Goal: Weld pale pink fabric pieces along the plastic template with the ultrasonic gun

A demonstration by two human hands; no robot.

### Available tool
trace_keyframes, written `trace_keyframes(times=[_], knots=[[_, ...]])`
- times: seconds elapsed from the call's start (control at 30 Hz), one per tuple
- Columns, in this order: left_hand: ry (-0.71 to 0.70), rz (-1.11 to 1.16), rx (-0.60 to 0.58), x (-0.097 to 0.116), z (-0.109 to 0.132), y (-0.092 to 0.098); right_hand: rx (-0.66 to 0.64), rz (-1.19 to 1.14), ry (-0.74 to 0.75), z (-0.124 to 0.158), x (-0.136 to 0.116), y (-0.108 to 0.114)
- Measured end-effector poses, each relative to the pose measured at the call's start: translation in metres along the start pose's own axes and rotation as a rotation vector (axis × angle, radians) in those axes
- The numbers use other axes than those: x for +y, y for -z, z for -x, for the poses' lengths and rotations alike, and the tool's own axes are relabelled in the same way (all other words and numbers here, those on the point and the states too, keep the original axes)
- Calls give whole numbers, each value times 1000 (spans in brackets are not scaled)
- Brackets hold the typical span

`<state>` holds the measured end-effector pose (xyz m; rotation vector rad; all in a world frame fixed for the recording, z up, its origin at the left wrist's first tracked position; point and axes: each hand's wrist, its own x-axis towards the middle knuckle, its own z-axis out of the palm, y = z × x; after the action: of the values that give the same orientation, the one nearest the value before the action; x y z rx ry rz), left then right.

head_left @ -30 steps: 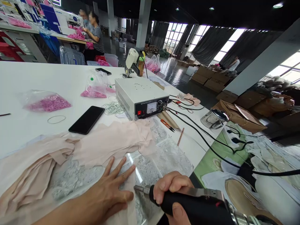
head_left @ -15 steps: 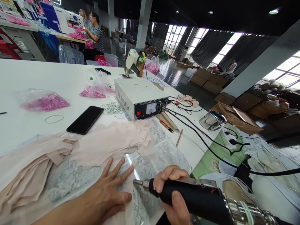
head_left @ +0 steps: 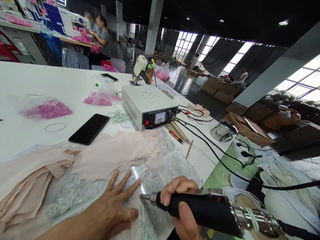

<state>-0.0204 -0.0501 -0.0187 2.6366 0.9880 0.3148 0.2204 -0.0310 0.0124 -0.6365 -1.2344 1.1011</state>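
My left hand lies flat with fingers spread on pale pink fabric over a clear sheet with white lace beneath. My right hand is wrapped round a black handheld tool with a metal tip pointing left, close to my left fingertips. A black cable runs from the tool side to a white control box with a dial and meter.
A black phone, bags of pink rings, white rings, orange snips and a metal pot lie on the white table. Two people work at a sewing table far back. Cardboard boxes stand right.
The tool has tilted so more of its metal rear shows, and its tip sits slightly lower and left. My left hand stays flat on the fabric.
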Motion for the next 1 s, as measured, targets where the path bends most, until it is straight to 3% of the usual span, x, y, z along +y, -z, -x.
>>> trace_keyframes(times=[0.17, 0.37, 0.63, 0.77, 0.87, 1.0], knots=[[7, 31, -6, 3, -2, 4, 77, -83, 92, -14, -4, -8], [-2, 39, 27, 2, -2, 1, 98, -29, 138, -21, -1, -11], [19, 75, 24, 1, -1, 0, 75, -59, 103, -18, 4, -6], [26, 61, 80, 1, 0, -4, 56, -56, 92, -17, 6, -6], [67, 116, 35, 7, -3, 9, 94, -77, 82, -17, 2, -6], [124, 275, -75, 19, -7, 46, 215, -65, 98, -14, -6, 4]])
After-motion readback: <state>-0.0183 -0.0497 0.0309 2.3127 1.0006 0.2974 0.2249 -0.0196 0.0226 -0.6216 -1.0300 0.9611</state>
